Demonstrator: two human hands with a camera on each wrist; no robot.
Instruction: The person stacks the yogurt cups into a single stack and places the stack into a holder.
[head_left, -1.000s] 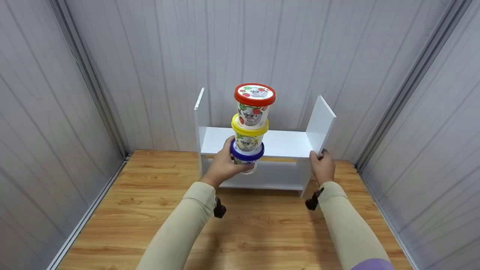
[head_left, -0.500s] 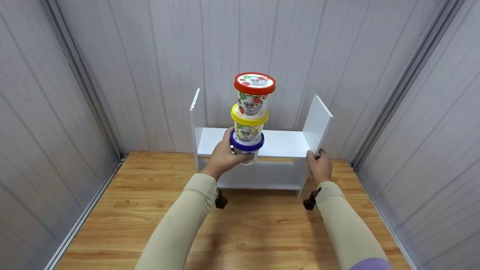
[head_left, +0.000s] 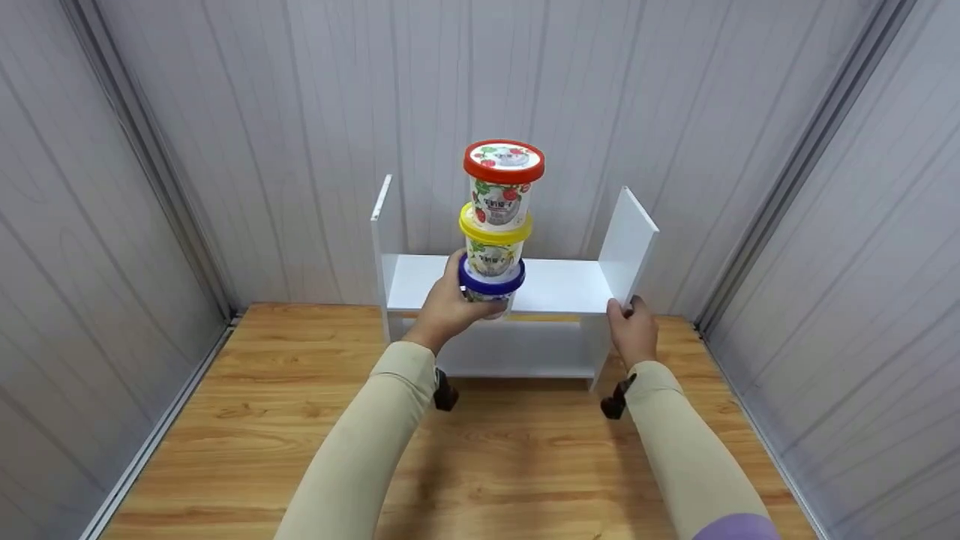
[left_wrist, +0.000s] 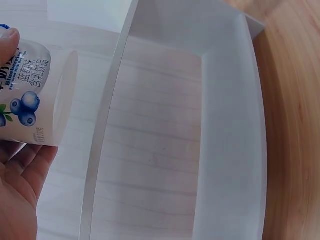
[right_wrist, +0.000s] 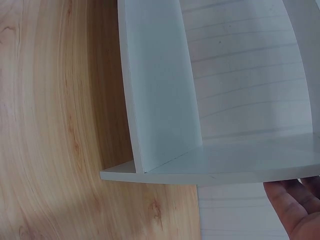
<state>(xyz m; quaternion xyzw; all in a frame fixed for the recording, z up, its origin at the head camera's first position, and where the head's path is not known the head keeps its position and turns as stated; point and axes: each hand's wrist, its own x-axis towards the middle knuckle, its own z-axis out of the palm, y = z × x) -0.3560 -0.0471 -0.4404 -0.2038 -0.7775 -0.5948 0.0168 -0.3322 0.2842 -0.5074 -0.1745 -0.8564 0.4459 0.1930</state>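
Observation:
My left hand point(head_left: 448, 309) grips the bottom cup of an upright stack of three printed pudding cups. That lowest one is a blueberry cup point(left_wrist: 27, 112) with a blue lid point(head_left: 491, 279). On it stands a yellow-lidded cup point(head_left: 493, 257), and a red-lidded strawberry cup point(head_left: 500, 201) tops the stack. In the head view the stack overlaps the upper board of a white shelf point(head_left: 561, 286); the left wrist view shows the blueberry cup's base beyond that board's level. My right hand point(head_left: 634, 332) holds the shelf's right side panel point(head_left: 628, 236), its thumb near the upper board's corner.
The shelf stands on a wood-grain tabletop point(head_left: 495, 465), with a lower board point(head_left: 525, 373) below the upper one. Its left side panel point(head_left: 385, 240) rises beside the stack. Pale panel walls point(head_left: 315, 135) enclose the back and both sides.
The left hand has raised the cup stack relative to the shelf. The right hand keeps its hold on the side panel. The head view has shifted slightly.

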